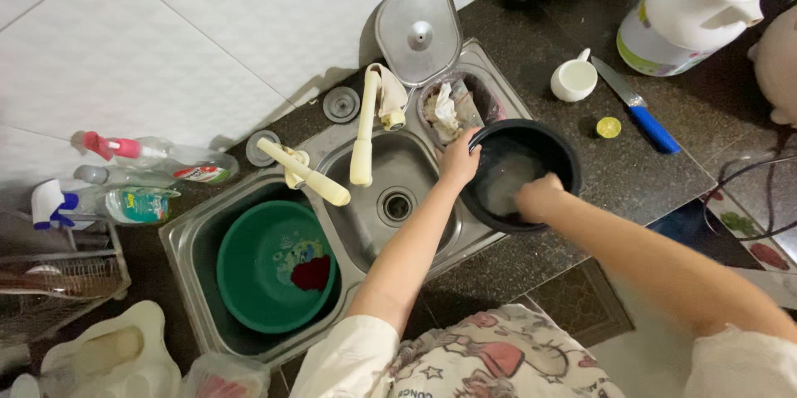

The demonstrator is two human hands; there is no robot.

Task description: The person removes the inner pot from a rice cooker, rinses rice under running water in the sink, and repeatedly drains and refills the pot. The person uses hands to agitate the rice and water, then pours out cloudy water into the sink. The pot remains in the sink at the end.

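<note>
Meanwhile the left hand (458, 161) grips the black pot's (554, 149) rim, right hand (538, 197) closed inside, green-labelled spray bottle (124, 204) far left.

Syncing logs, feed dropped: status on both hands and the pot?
Left hand grips rim of black pot at sink edge. Right hand inside pot, in cloudy water. Faucet clear; nothing in the way.

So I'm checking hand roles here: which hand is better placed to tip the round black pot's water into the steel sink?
Probably the left hand. It already grips the round black pot's rim on the side nearest the steel sink, while the right hand is down inside the pot.
</note>
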